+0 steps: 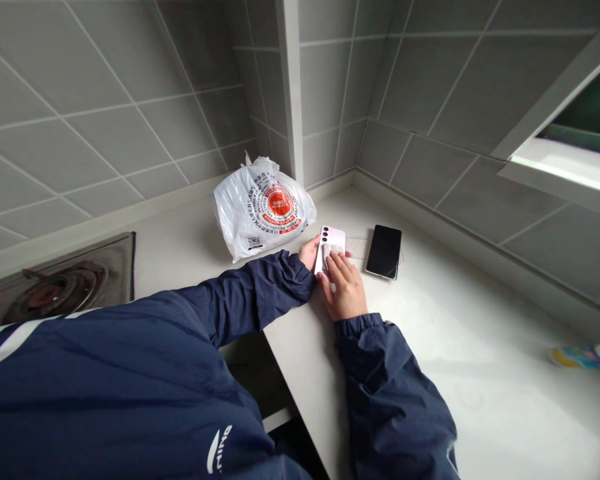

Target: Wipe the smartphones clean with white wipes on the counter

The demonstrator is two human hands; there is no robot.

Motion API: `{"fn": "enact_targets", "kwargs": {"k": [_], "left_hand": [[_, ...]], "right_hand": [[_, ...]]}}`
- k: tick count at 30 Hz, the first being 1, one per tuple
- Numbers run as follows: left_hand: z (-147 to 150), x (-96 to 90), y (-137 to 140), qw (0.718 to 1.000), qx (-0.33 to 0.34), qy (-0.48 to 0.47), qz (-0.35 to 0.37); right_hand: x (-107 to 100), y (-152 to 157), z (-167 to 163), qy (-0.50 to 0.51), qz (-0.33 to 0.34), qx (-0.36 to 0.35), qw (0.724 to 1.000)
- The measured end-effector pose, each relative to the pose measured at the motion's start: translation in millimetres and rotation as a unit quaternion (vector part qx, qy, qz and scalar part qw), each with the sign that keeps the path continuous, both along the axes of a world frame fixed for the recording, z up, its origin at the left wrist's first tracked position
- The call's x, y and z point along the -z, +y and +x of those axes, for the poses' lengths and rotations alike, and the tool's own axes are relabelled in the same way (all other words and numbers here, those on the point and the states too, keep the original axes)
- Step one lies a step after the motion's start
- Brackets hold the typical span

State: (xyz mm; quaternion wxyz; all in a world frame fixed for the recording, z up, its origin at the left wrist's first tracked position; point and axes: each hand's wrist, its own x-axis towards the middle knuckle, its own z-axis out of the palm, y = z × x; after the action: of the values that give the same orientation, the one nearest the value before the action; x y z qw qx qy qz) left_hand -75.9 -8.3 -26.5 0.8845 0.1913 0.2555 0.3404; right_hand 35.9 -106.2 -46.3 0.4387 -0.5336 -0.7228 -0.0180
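My left hand is closed around the left side of a pale pink phone. The phone's back faces up, with a column of dark camera lenses near its upper left edge. My right hand lies over the lower part of the phone, its fingers together and pressing a thin, pale, wipe-like piece against the back. Most of that piece is hidden under the fingers. A black-screened device, like a second phone or small tablet, lies face up just to the right.
Behind my left hand stands a white plastic bag with red and black print. A clear, thin sheet lies between the two devices. The gas stove is at the left, a colourful packet at the far right. Tiled walls meet behind the counter.
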Motion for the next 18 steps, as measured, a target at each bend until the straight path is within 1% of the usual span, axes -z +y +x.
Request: {"fn": "enact_targets", "kwargs": {"k": [3, 7, 9, 14, 16, 18], "left_hand": [[-2, -1.5, -4, 1.0, 0.003, 0.004, -0.002], [-6, -3.6, -9, 1.0, 0.006, 0.022, -0.012], [-5, -3.7, -9, 0.999, 0.006, 0.033, -0.016], [-1, -1.2, -3, 0.998, -0.047, 0.041, -0.003], [-1, 0.2, -3, 0.998, -0.048, 0.041, -0.005], [-3, 1.2, -4, 0.998, -0.04, 0.04, -0.009]], "right_hand": [[-2, -6, -8, -0.062, -0.03, 0.019, 0.997], [-9, -13, -14, -0.102, -0.015, -0.032, 0.994], [-9, -13, -15, -0.106, -0.005, -0.032, 0.994], [-6, -11, -14, -0.069, 0.013, 0.039, 0.997], [-7, -11, -14, -0.069, 0.022, 0.031, 0.997], [-9, -12, -16, -0.084, 0.029, -0.005, 0.996]]}}
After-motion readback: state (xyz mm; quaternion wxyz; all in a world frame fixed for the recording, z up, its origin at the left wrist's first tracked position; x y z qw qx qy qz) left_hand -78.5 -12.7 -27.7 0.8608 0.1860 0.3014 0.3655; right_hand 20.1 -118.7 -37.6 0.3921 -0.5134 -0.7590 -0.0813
